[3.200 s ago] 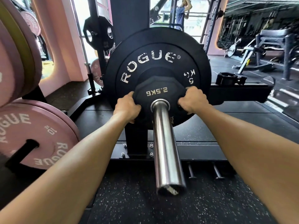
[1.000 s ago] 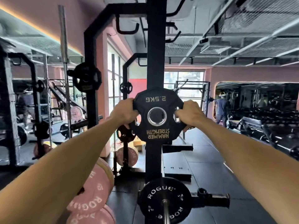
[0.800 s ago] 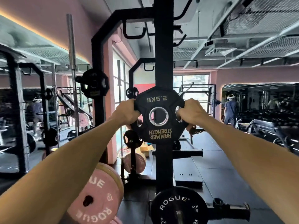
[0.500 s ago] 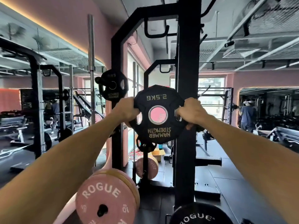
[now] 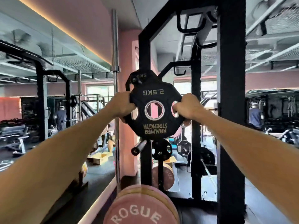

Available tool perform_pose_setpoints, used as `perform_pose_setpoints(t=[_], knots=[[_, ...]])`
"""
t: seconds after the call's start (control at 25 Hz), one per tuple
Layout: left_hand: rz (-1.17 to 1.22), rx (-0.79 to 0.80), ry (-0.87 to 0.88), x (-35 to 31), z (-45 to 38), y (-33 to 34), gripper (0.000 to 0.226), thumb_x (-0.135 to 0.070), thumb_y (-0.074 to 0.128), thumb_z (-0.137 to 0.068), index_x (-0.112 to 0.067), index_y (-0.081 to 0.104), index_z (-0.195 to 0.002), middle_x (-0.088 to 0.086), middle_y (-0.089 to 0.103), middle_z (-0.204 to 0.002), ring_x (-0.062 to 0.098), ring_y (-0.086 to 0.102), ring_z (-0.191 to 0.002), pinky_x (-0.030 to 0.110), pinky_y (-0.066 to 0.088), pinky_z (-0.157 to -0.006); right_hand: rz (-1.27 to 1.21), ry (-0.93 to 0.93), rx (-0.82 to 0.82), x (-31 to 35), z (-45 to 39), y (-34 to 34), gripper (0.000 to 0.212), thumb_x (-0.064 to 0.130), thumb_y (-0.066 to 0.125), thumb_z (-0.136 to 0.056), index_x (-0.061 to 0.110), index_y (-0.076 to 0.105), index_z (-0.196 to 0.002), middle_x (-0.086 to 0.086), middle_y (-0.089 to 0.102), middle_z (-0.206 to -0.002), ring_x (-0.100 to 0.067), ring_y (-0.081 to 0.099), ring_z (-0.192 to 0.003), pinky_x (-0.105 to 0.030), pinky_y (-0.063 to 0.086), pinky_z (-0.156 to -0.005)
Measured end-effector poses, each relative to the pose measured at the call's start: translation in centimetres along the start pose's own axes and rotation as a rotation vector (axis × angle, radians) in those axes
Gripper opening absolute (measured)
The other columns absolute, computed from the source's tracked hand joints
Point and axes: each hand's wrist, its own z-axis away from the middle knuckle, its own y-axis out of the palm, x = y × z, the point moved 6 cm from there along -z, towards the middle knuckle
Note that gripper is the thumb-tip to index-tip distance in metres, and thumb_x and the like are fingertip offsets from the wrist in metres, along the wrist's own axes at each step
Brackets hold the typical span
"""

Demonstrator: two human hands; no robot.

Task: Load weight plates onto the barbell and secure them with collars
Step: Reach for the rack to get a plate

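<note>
A small black 2.5 kg plate, printed HAMMER STRENGTH upside down, is up at chest height in front of the rack. My left hand grips its left edge and my right hand grips its right edge through a grip slot. Just behind and above it a black 5 kg plate hangs on the rack upright. A bare storage peg sticks out below the held plate. The barbell sleeve is out of view.
The black rack upright stands close on the right. Pink ROGUE plates are stacked low in the centre. A bare barbell stands vertical by the pink pillar. More plates hang lower on the rack. People are in the background.
The 2.5 kg plate came off the barbell sleeve and was lifted up in both hands. My view has swung left, so the loaded black ROGUE plate and the sleeve have left the frame.
</note>
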Motion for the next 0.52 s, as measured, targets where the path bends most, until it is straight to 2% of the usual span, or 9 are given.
perform_pose_setpoints(t=[0.08,0.16,0.24,0.32,0.4,0.52], knots=[[0.012,0.013,0.008,4.2,-1.4,-1.1,0.044,-0.036,0.050,-0.076,0.000,0.066,-0.097,0.025,0.068,-0.101,0.041,0.062,-0.099,0.028,0.032,-0.070,-0.002,0.012,-0.009,3.1,-1.5,2.9,0.014,0.014,0.067,-0.076,0.003,0.060,-0.071,-0.010,0.062,-0.061,-0.027,0.063,-0.051,-0.017,0.033,-0.037],[0.025,0.016,0.009,7.2,-3.1,-1.5,0.038,-0.036,0.053,-0.077,-0.003,0.064,-0.092,0.024,0.068,-0.098,0.041,0.062,-0.097,0.028,0.033,-0.070,-0.024,0.020,-0.019,5.0,-2.9,4.5,0.016,0.011,0.067,-0.075,0.003,0.059,-0.065,-0.013,0.062,-0.058,-0.030,0.063,-0.050,-0.016,0.033,-0.035],[0.052,-0.016,0.004,10.0,-5.5,-1.9,0.031,-0.029,0.060,-0.083,-0.003,0.061,-0.099,0.024,0.067,-0.101,0.041,0.062,-0.098,0.030,0.035,-0.071,-0.021,0.019,-0.037,6.9,-4.8,5.7,0.020,0.008,0.068,-0.074,0.001,0.058,-0.059,-0.012,0.059,-0.053,-0.030,0.059,-0.046,-0.015,0.032,-0.031],[0.083,-0.055,-0.007,12.1,-7.9,-2.2,0.033,-0.026,0.063,-0.084,-0.004,0.055,-0.107,0.023,0.065,-0.107,0.040,0.060,-0.101,0.031,0.037,-0.072,-0.015,0.020,-0.059,8.3,-7.1,6.3,0.018,0.007,0.068,-0.073,-0.004,0.060,-0.062,-0.015,0.060,-0.052,-0.033,0.061,-0.044,-0.016,0.035,-0.030],[0.095,-0.088,-0.003,13.1,-10.2,-2.4,0.037,-0.019,0.065,-0.087,-0.002,0.050,-0.116,0.022,0.062,-0.110,0.039,0.059,-0.104,0.033,0.038,-0.072,-0.034,0.015,-0.065,9.3,-9.5,6.5,0.017,0.006,0.067,-0.073,-0.010,0.062,-0.068,-0.022,0.064,-0.056,-0.040,0.064,-0.045,-0.024,0.044,-0.032],[0.126,-0.127,0.026,13.6,-13.7,-2.6,0.042,-0.014,0.064,-0.087,0.000,0.044,-0.120,0.017,0.057,-0.102,0.036,0.058,-0.100,0.036,0.040,-0.072,-0.045,0.004,-0.108,9.8,-12.7,6.1,0.016,0.004,0.065,-0.076,-0.008,0.059,-0.067,-0.021,0.060,-0.054,-0.037,0.061,-0.039,-0.028,0.045,-0.032]])
